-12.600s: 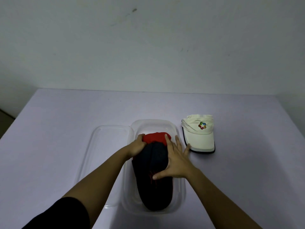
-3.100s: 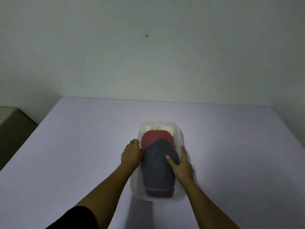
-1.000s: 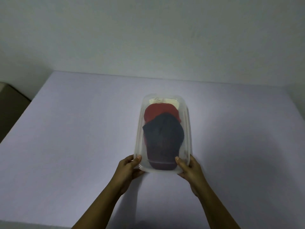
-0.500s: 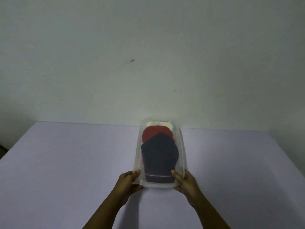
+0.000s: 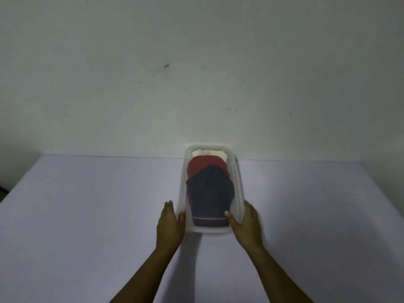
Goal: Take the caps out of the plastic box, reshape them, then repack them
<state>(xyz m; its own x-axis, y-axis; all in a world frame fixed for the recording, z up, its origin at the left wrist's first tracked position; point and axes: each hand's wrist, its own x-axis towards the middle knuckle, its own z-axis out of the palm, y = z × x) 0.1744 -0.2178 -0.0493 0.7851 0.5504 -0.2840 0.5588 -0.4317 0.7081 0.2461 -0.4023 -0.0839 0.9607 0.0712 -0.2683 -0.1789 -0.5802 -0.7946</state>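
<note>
The clear plastic box [image 5: 239, 189] lies lengthwise on the purple table [image 5: 87, 215] with its clear lid on. Through the lid I see three caps stacked: a dark navy cap [image 5: 208, 193] nearest me, a red cap [image 5: 202, 167] behind it, and a white cap [image 5: 207, 153] at the far end. My left hand [image 5: 170, 224] rests against the box's near left corner, thumb on the rim. At the near right corner, my right hand [image 5: 247, 221] clasps the box, thumb on the lid. Whether the box is lifted off the table I cannot tell.
A plain pale wall [image 5: 196, 73] rises right behind the table's far edge, and the box's far end reaches that edge. The table's left edge [image 5: 19, 182] runs diagonally at the left, with dark floor beyond it.
The box has gone further from me, toward the wall, and my hands have slid from its near end to its near corners. The view has tilted up.
</note>
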